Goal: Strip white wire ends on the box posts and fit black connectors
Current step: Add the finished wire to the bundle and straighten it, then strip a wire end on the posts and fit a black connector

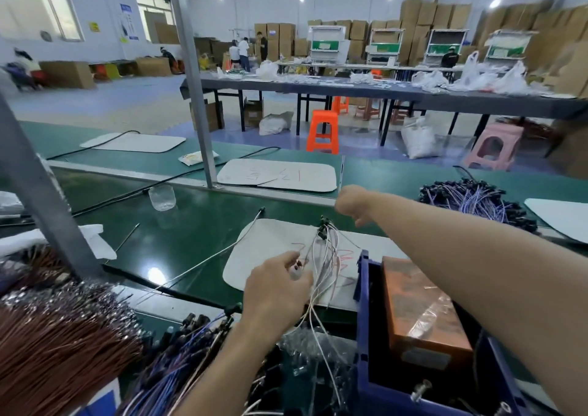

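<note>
Nearest, lower left, a sheaf of copper-brown wires (pixel 57 345); lower right, a dark blue plastic crate (pixel 366 320) holding a tape-wrapped orange box (pixel 423 313). Between them the left hand (pixel 276 291), pinching a bunch of thin white wires (pixel 321 256) tipped with black connectors (pixel 323 228) over a white rounded pad (pixel 270 243) on the green table (pixel 178 224); farther out the right hand (pixel 350 204), fingers curled, grasp impossible to tell. Red scrawl (pixel 345 255) on the pad, partly behind the wires, unreadable.

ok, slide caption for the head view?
Left hand grips white wires tipped with black connectors over a white mat; right hand reaches forward.
</note>
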A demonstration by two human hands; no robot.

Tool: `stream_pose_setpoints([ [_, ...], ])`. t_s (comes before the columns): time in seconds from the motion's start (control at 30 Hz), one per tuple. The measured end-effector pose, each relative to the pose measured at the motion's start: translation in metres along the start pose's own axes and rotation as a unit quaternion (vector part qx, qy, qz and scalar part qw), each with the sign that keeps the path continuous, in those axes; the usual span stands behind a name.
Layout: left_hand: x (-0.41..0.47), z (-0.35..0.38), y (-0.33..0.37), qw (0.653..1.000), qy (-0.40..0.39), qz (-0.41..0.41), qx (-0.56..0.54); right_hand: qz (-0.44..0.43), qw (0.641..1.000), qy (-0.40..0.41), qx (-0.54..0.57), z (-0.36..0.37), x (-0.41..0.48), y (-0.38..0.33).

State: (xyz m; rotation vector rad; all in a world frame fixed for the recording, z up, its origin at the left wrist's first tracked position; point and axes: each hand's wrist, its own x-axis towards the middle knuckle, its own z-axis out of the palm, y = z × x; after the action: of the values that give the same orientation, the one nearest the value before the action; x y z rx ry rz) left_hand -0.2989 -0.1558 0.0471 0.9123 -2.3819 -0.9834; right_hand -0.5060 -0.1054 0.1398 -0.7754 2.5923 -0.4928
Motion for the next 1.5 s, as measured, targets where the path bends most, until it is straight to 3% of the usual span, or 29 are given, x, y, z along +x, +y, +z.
stream_pose_setpoints([
  [0.17,-0.025,-0.029,-0.024,0.999,0.037,0.002,0.031,-0.048,0.997,-0.060,-0.027,-0.004,-0.030,-0.012],
  [0.3,-0.051,-0.051,-0.035,0.996,0.021,-0.025,0.087,-0.127,0.985,-0.090,-0.076,0.015,-0.090,-0.038],
  [0.47,-0.100,-0.074,-0.053,0.989,0.066,-0.020,0.134,-0.222,0.944,-0.156,-0.187,0.068,-0.175,-0.066],
  [0.63,-0.156,-0.097,-0.086,0.989,0.117,-0.034,0.086,-0.273,0.903,-0.175,-0.283,0.130,-0.214,-0.076],
  [0.8,-0.186,-0.090,-0.105,0.989,0.018,-0.062,0.135,-0.282,0.917,-0.105,-0.262,0.182,-0.228,-0.064],
  [1.0,-0.200,-0.070,-0.099,0.967,0.049,-0.012,0.250,-0.283,0.941,-0.012,-0.184,0.218,-0.238,-0.039],
  [1.1,-0.202,-0.068,-0.100,0.974,0.069,-0.020,0.216,-0.303,0.936,0.026,-0.178,0.224,-0.243,-0.034],
  [1.3,-0.201,-0.073,-0.105,0.996,0.072,-0.058,0.005,-0.315,0.935,0.080,-0.144,0.223,-0.252,-0.025],
  [1.4,-0.206,-0.073,-0.104,0.990,0.128,-0.053,0.002,-0.299,0.942,0.100,-0.115,0.217,-0.257,-0.020],
  [1.5,-0.211,-0.071,-0.099,0.987,0.132,-0.073,0.056,-0.282,0.951,0.100,-0.079,0.207,-0.264,-0.015],
])
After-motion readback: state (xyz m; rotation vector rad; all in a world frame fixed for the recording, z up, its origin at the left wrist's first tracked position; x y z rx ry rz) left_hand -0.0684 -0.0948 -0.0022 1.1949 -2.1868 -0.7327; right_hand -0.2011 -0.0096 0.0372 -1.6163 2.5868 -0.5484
